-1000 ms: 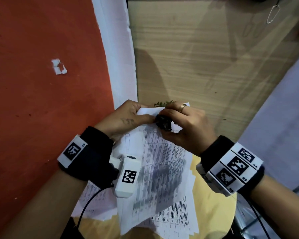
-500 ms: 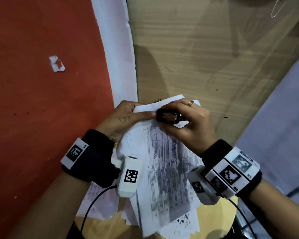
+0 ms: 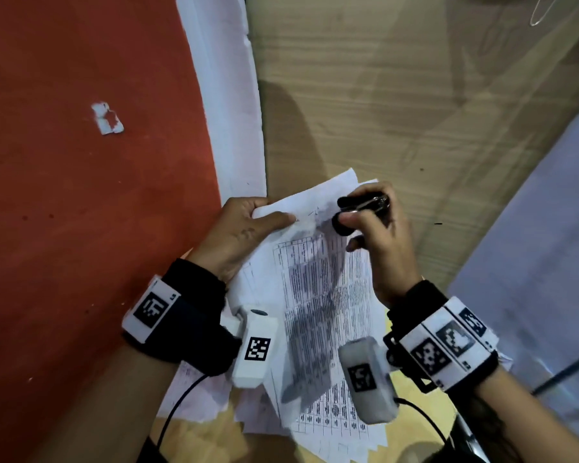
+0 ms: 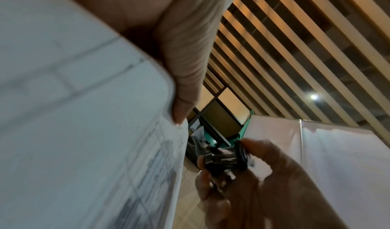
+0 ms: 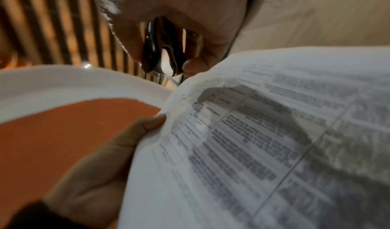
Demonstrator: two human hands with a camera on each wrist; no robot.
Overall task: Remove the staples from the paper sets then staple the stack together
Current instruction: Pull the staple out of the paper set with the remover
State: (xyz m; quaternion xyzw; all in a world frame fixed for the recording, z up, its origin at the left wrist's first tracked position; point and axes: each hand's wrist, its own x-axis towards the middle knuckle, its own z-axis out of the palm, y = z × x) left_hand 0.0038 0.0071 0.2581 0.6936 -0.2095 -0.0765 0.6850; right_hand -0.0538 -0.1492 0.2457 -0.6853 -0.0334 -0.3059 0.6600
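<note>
Pinching paper set (image 3: 318, 279), left hand (image 3: 238, 235); right hand (image 3: 378, 235) fingers grip staple remover (image 3: 361, 208); loose sheets (image 3: 194, 392) beneath.

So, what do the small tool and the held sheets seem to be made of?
Staple remover: apparently black plastic grips over shiny metal claws, which glint in the right wrist view. Held sheets: thin matte white printed paper, curling where the left hand holds it.
</note>
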